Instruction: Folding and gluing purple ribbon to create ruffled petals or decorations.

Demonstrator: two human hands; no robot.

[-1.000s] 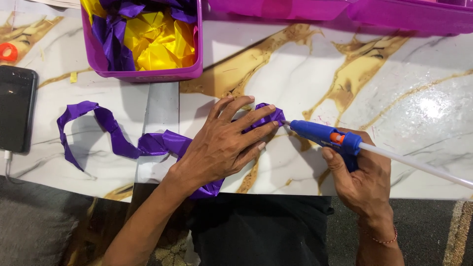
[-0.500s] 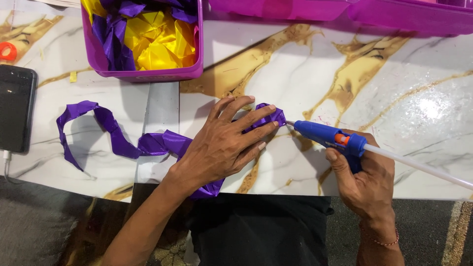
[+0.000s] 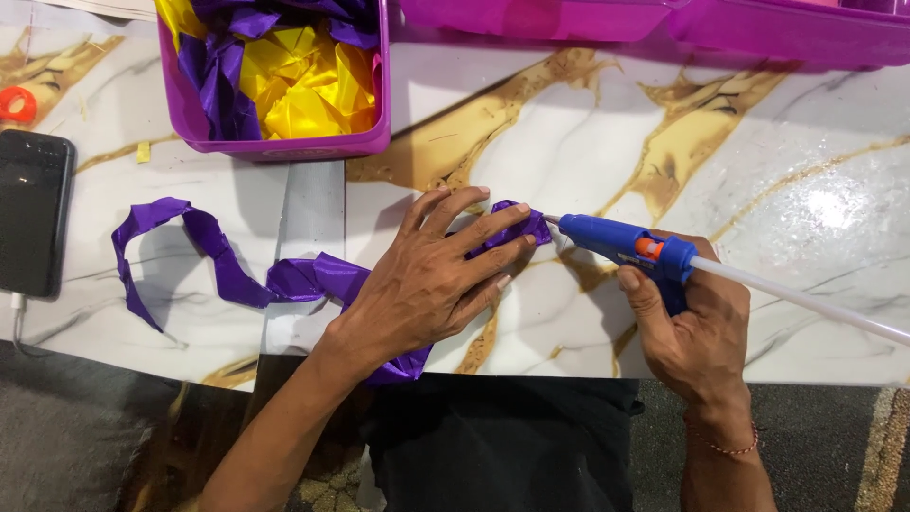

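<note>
Purple satin ribbon (image 3: 218, 265) trails across the marble-patterned table (image 3: 588, 142), its near end pinned flat under the left hand (image 3: 431, 280), fingers spread. The right hand (image 3: 687, 327) grips a blue hot glue gun (image 3: 621, 245), nozzle touching the ribbon's tip. A purple bin (image 3: 284, 144) of ribbon scraps sits behind; a black phone (image 3: 33, 213) lies left.

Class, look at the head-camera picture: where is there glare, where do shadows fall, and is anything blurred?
Head view: glare whitens the marble table at right; the left hand casts a soft shadow at its upper left; the purple ribbon shadows the tabletop; hands and blue glue gun look sharp.
</note>
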